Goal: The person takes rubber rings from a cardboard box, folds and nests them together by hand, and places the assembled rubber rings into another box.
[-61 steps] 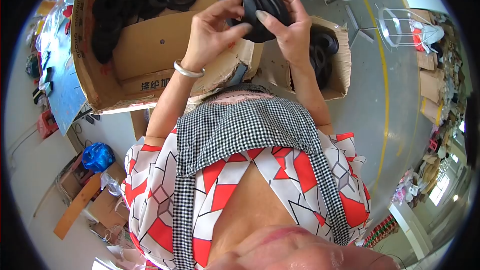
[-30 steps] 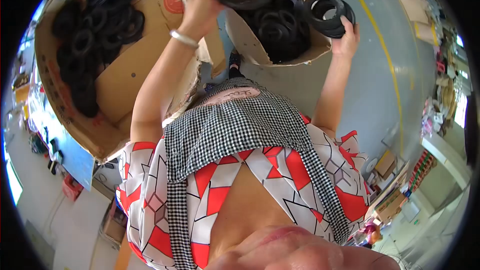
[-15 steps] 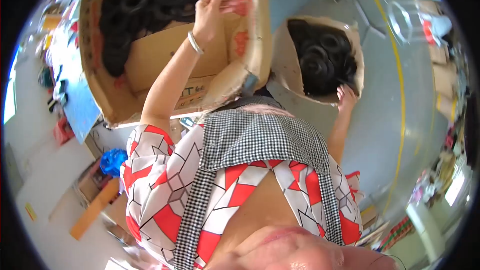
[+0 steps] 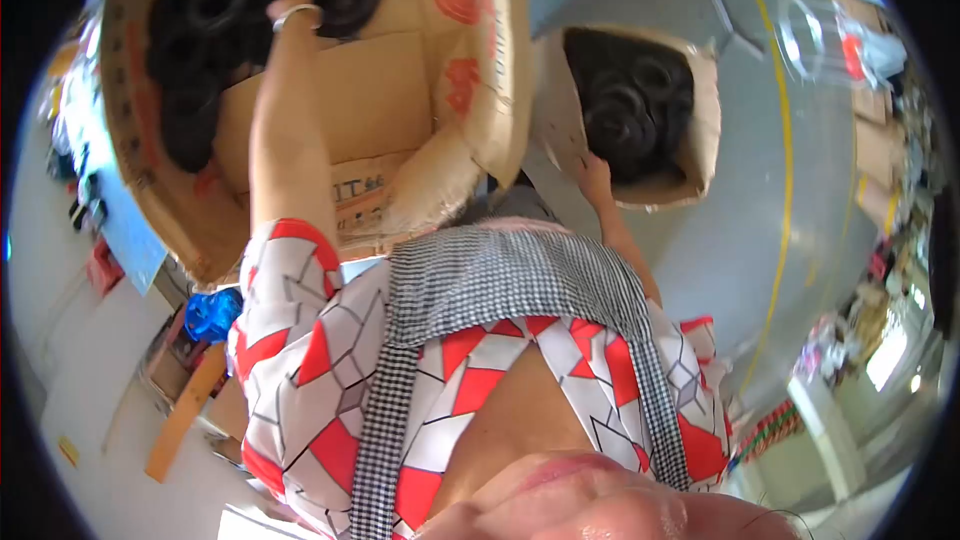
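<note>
Hands well apart, one per box. Left hand [image 4: 291,0], arm stretched forward, is in among black round rings [image 4: 200,50]; fingertips blur into the dark pile, can't tell if it grips one. Right hand [image 4: 594,178] is at the near left corner of a smaller open brown cardboard carton [image 4: 706,115], fingers at the rim; can't tell whether they pinch the cardboard.

Gray floor [image 4: 740,280] spans the right side, crossed lengthwise by a yellow line [image 4: 786,170]. Large open brown cardboard carton [image 4: 330,90] fills upper left, red and black print on its walls, rings heaped in its far left part. Smaller carton is just right of it, with more black rings [image 4: 640,105] piled inside. Person wears a white top with red patches and dark lines [image 4: 330,440], black-and-white checked fabric apron [image 4: 500,275] over it. Long flat orange-brown board [image 4: 188,415] at lower left, shiny blue plastic bag [image 4: 213,315] near its upper end. Silver-coloured bangle [image 4: 297,11] circles left wrist.
</note>
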### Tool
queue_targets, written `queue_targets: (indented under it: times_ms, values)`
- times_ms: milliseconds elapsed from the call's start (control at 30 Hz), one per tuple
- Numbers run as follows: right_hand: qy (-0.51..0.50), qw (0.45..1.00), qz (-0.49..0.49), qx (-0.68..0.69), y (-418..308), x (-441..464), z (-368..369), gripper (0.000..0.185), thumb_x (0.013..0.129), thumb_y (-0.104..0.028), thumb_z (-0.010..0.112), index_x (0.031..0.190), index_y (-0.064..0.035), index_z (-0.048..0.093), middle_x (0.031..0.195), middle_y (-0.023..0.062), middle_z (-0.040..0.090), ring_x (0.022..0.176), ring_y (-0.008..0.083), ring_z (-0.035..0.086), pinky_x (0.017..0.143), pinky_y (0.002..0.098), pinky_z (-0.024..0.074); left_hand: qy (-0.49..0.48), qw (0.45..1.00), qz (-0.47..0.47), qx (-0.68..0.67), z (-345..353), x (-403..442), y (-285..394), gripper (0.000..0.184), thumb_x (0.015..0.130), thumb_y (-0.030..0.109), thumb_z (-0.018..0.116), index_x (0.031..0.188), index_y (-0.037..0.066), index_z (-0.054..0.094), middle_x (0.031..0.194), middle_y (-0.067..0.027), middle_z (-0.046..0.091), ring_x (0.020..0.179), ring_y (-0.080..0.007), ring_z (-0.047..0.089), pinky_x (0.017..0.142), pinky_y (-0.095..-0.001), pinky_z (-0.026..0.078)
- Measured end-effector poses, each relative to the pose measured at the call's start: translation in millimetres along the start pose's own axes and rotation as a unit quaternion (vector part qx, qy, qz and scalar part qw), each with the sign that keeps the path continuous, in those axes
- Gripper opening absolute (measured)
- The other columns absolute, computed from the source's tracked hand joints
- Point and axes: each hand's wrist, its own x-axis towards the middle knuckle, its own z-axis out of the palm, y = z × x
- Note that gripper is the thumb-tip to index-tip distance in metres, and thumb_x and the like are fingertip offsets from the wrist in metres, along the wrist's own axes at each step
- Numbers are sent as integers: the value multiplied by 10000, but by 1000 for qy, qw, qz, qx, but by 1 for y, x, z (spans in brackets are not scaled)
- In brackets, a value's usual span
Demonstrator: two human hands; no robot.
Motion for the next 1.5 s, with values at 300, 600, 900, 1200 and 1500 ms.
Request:
queue_targets:
  times_ms: [300, 600, 900, 1200, 1500]
  values:
    - [-119, 876, 168, 437, -48, 24, -113, 420, 895, -310, 496, 1185, -6, 485, 1136, 153, 557, 1091, 249, 511, 837, 309, 427, -21, 928, 18, -371, -59, -69, -2, 443, 617, -15, 750, 1023, -100, 595, 1051, -132, 625, 928, -239, 601, 834, -329, 500]
    - [-275, 591, -147, 744, -112, 59, -160, 989, 779, -732, 354, 1336, 83, 292, 1292, 223, 454, 1166, 335, 473, 935, 412, 413, -96, 958, -5, -269, -93, -157, -24, 257, 709, 91, 738, 939, 18, 649, 830, 3, 620, 601, -75, 516, 487, -209, 379]
    - [-115, 791, -71, 597, -154, 93, -178, 283, 901, -284, 553, 729, -61, 577, 621, 72, 568, 695, 207, 589, 614, 289, 448, -67, 947, 315, -13, -75, -222, 37, 354, 704, 299, 758, 888, 15, 655, 653, -39, 655, 573, -77, 564, 558, -252, 456]
    - [-243, 731, -47, 635, -190, 103, -158, 510, 929, -464, 417, 931, -8, 646, 790, 73, 652, 760, 151, 627, 686, 281, 496, -192, 937, 280, -77, -33, -263, 38, 249, 748, 234, 720, 884, 35, 658, 648, -21, 644, 578, -50, 542, 547, -221, 430]
    - [-101, 844, -129, 510, -245, 113, -87, 335, 868, -246, 617, 1073, 17, 589, 931, 32, 614, 829, 80, 551, 727, 221, 454, -54, 879, 472, -34, -3, -313, 51, 294, 748, 100, 637, 1041, 92, 635, 956, -137, 622, 895, -306, 581, 792, -376, 469]
